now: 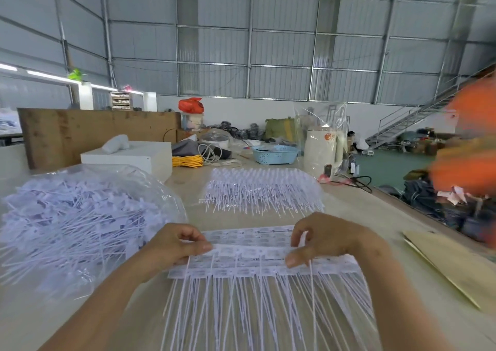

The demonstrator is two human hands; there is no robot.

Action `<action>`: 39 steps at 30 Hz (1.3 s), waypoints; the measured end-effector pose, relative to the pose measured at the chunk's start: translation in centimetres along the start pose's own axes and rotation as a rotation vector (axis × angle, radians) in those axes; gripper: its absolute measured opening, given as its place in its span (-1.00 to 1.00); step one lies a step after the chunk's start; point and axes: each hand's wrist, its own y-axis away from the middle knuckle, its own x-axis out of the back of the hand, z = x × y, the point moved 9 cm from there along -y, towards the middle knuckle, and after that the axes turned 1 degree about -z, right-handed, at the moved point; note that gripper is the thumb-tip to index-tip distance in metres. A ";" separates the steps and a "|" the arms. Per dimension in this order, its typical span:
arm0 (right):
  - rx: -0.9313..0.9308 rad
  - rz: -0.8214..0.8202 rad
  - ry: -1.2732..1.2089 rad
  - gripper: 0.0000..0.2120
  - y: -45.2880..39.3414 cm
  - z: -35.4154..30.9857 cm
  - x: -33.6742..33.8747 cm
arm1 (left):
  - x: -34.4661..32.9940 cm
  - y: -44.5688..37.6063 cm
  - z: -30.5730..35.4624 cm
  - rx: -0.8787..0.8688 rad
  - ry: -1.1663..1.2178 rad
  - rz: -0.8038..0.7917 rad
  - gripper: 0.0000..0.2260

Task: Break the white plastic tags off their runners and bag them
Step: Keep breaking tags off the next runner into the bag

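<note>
On my feed the counter [349, 216] carries a bulging clear bag of loose tags [80, 216] at the left and a waiting tag stack [263, 189] farther back. Nearest me lies the strip of white tags [255, 254], its long axis running left to right, tails pointing toward me. The left hand [174, 246] and right hand [327, 240] each pinch an end; the bag sits nearer the left grip.

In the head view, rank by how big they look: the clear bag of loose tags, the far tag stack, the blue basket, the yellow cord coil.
1. Clear bag of loose tags, though nearness inflates it.
2. Far tag stack.
3. Blue basket.
4. Yellow cord coil.
</note>
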 end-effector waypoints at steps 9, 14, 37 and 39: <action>-0.143 -0.085 0.050 -0.71 1.0 5.0 1.6 | 2.4 -0.5 -0.5 0.001 0.256 0.180 -0.93; -0.200 -0.015 0.322 -0.62 -0.8 7.8 0.2 | -0.7 -0.8 -1.5 0.057 -0.005 0.114 -0.88; 0.383 0.183 -0.415 -0.75 -5.8 -7.0 -6.8 | -5.3 -0.7 -0.8 -0.021 0.330 0.157 -0.71; 0.389 0.195 -0.400 -0.74 -5.5 -7.1 -7.0 | -5.3 -0.4 -0.3 -0.064 0.275 0.178 -0.69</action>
